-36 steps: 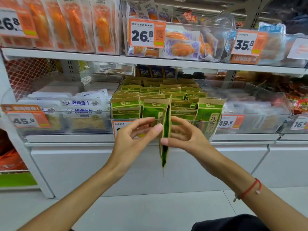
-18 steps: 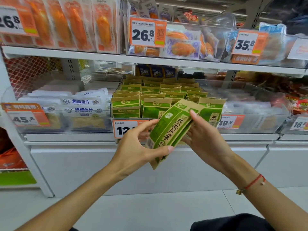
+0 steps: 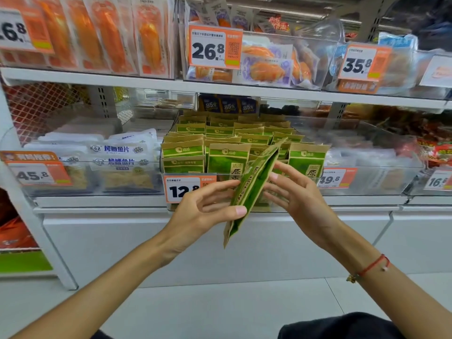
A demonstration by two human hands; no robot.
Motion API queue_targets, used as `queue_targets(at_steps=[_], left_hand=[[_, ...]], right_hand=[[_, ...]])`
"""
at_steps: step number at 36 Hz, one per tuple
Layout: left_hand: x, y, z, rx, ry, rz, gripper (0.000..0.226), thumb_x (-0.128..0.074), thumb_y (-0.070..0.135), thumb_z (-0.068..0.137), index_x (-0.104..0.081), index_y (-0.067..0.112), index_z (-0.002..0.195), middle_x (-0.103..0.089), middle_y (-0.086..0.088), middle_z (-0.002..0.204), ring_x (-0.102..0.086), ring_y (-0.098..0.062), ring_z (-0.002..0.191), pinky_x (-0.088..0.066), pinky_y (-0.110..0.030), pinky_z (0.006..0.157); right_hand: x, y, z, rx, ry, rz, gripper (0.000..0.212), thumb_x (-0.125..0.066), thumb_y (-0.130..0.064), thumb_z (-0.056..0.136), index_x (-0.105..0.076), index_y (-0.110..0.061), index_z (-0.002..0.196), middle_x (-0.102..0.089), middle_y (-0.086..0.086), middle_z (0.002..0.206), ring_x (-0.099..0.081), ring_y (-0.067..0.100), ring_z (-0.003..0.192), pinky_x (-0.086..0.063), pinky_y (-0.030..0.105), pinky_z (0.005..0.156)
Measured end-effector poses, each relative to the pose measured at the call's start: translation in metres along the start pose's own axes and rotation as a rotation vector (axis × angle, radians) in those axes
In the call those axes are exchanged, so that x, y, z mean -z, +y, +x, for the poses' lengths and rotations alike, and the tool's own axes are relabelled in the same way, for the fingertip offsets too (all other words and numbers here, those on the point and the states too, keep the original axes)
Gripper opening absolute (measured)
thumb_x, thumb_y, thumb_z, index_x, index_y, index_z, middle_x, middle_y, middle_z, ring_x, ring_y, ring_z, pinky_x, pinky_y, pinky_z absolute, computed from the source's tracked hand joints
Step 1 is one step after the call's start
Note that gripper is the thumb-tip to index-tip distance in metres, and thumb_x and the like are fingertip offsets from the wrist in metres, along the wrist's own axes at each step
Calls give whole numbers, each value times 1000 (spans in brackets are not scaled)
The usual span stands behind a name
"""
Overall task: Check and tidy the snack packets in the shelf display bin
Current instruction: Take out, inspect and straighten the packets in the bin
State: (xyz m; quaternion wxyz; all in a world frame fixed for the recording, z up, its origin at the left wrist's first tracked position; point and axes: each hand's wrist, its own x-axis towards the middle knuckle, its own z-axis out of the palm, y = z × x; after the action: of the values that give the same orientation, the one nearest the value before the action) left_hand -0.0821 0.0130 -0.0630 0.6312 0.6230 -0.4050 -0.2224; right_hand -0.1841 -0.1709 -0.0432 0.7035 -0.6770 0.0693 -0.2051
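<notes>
Holding a green-and-tan paper snack packet tilted edge-on, left hand pinching it, right hand fingers spread against it.

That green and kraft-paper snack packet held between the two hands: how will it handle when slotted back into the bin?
The green and kraft-paper snack packet looks fairly stiff: it keeps a straight edge with its lower end unsupported. Probably light, since the left hand holds it by thumb and fingertips alone. Flat and thin, it may tip unless packed against the packets in the clear display bin.
</notes>
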Motion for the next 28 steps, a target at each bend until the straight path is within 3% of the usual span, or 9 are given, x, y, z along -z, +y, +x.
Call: queue_targets(at_steps=[2,4,8,12,15,19,21,24,28], left_hand=[[0,3,-2,6,-46,-40,65,-73,46,56,-63,33,119,-71,18,114,-62,2,111,-48,-8,82],[-1,3,-4,6,-90,-52,56,-70,48,58,-68,39,113,-70,19,114,-62,3,111,-47,-8,83],[1,2,-1,100,-135,-68,57,-62,52,58,-69,44,114,-71,13,116,-64,-8,112,-50,-19,87],[1,5,3,108,-209,-129,47,-56,51,64,-73,47,107,-71,11,117,-65,-10,112,-49,-27,93],[0,16,4,66,-153,-217,39,-58,50,70,-76,40,103,-73,6,114,-66,-10,110,-50,-20,89],[4,43,17,-87,2,-95,19,-68,29,81,-77,25,97,-75,15,93,-68,4,89,-47,-7,73],[9,54,28,-168,62,11,26,-78,25,79,-71,23,104,-75,16,98,-68,2,93,-49,-9,77],[16,67,45,-239,98,130,40,-70,37,71,-70,29,110,-73,18,108,-68,-3,102,-53,-18,87],[17,88,71,-339,105,157,31,-69,31,76,-71,31,108,-73,20,104,-68,-3,98,-53,-15,82]], right_hand=[[0,-1,0,0,9,-12,68,-77,-37,64,-56,-23,128,-73,-1,105,-68,11,96,-54,24,84],[0,-2,-2,-12,-30,-25,73,-75,-40,66,-53,-23,134,-70,-2,116,-65,11,107,-53,26,88],[-3,-9,-7,19,-143,-54,55,-68,-36,77,-60,-19,129,-65,2,127,-57,18,123,-47,34,100],[-5,-16,-9,70,-53,-105,31,-71,-29,81,-70,-29,112,-69,-4,119,-62,14,116,-46,35,97],[-7,-25,-8,139,12,-143,25,-73,-22,82,-71,-25,107,-72,-7,111,-66,9,107,-52,20,82],[-9,-44,-2,281,85,-224,29,-69,-19,78,-69,-22,106,-73,-7,107,-67,10,104,-52,18,80],[-9,-55,3,353,116,-264,25,-69,-17,77,-70,-24,102,-74,-8,103,-69,11,99,-54,18,78],[-6,-75,10,440,159,-316,24,-71,-20,75,-73,-26,99,-75,-9,98,-70,10,93,-55,18,74],[3,-103,24,481,102,-390,26,-80,-36,76,-69,-36,100,-74,-10,101,-70,10,95,-56,22,77]])
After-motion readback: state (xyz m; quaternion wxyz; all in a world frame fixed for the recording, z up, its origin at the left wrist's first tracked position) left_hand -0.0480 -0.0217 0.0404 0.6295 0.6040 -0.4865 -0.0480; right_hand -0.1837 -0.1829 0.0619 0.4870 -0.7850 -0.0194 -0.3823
